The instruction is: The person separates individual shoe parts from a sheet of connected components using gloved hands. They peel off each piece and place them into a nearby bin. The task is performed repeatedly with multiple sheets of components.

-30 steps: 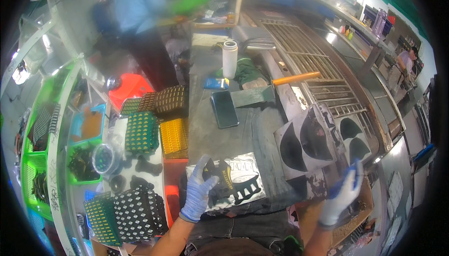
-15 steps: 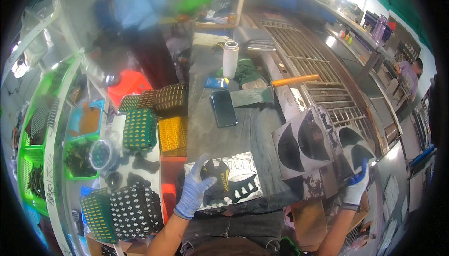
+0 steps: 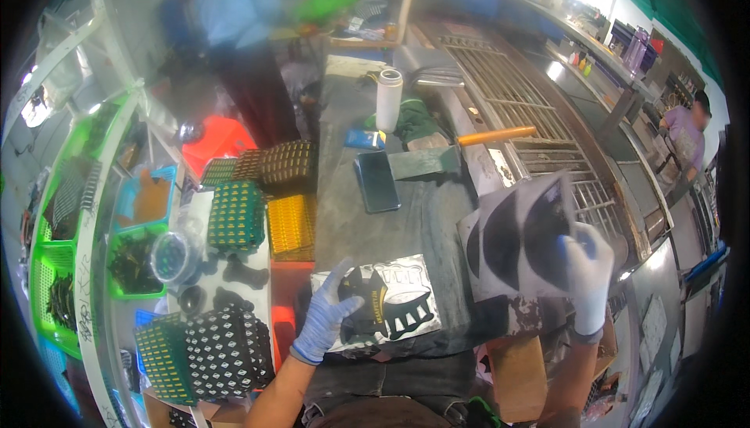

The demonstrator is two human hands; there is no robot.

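Observation:
My left hand, in a pale blue glove, rests on the left side of a shiny silver plate, fingers spread. Its thumb touches a black piece with yellow lettering. Beside that piece on the plate lies a black strip with tooth-like gaps. My gloved right hand, white with blue at the fingertips, is closed at the right edge of a grey sheet with black crescent shapes. The sheet stands tilted to the right of the work surface. Some right fingertips are hidden or blurred.
A phone, a white bottle and a broad blade with an orange handle lie or stand ahead. Stacked patterned pieces and green baskets are at left. Two other people are farther off.
My right hand has moved up and left, onto the grey sheet's edge. The crescent shapes now sit farther right, and the separate sheet at far right no longer shows. My left hand stays put.

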